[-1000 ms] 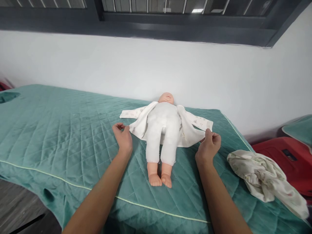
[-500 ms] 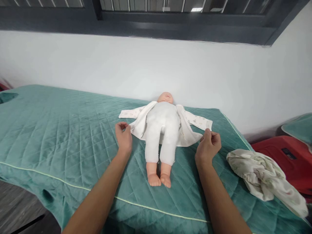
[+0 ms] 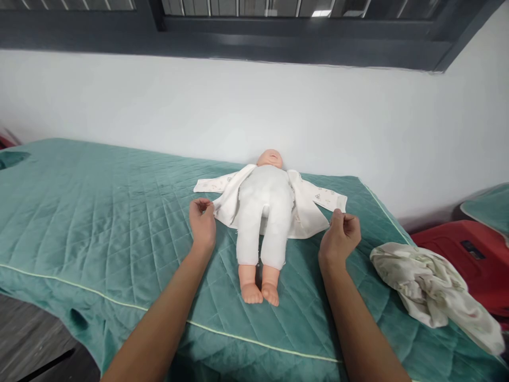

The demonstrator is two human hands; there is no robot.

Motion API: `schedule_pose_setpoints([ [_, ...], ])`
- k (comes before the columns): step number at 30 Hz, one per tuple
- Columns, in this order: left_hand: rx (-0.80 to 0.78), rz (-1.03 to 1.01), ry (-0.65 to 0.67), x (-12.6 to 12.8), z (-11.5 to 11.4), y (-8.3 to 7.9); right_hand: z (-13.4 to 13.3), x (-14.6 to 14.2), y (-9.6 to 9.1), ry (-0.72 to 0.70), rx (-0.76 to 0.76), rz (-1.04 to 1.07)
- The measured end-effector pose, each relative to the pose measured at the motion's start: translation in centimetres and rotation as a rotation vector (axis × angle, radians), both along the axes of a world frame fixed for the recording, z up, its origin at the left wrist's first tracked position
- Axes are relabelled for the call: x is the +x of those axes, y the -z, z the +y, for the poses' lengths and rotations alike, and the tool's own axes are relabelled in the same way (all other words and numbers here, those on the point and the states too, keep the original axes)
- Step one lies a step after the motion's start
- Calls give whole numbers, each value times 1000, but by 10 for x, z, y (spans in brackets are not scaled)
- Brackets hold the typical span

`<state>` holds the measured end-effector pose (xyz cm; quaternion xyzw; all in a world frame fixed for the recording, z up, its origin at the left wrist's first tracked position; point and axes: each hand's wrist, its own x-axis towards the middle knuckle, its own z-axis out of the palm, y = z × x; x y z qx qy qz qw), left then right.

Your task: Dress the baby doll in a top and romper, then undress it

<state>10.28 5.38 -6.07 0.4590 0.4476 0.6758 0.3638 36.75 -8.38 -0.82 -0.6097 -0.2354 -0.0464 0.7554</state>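
A baby doll [image 3: 264, 212] in a white bodysuit lies on its back on the green quilted bed [image 3: 103, 212], head toward the wall, bare feet toward me. An open white printed jacket [image 3: 308, 204] is spread under it, sleeves out to both sides. My left hand [image 3: 202, 223] pinches the jacket's lower left corner with curled fingers. My right hand [image 3: 340, 236] pinches the lower right corner of the jacket between thumb and fingers.
A crumpled printed cloth [image 3: 429, 289] lies on the bed's right end. A red object [image 3: 473, 262] and another green cushion [image 3: 491, 204] stand beyond the bed at right. The white wall [image 3: 254, 106] runs close behind the doll's head.
My left hand has shifted slightly right onto the jacket's left corner. The right hand stays on the right corner, almost unmoved.
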Motion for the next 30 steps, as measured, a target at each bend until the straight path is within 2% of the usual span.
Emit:
schedule_pose_setpoints([
  [3, -11, -17, -60, 2, 1, -1, 1, -2, -1, -75, -45, 30],
  [7, -14, -32, -46, 3, 1, -2, 3, -3, 4, -186, -169, 3],
  [11, -23, -59, -33, 4, -1, -5, 6, 2, 16, -315, -283, -22],
  [16, -43, -56, -16, 4, -4, -8, 8, 8, 27, -381, -273, 1],
  [22, -19, 26, 21, 5, -4, -5, 8, 4, 27, -435, -255, -35],
  [26, -32, 165, 107, 4, -15, -8, -13, -7, 24, -438, -303, -170],
  [30, 2, 374, 172, -2, -47, -17, -59, -8, 19, -407, -427, -443],
])
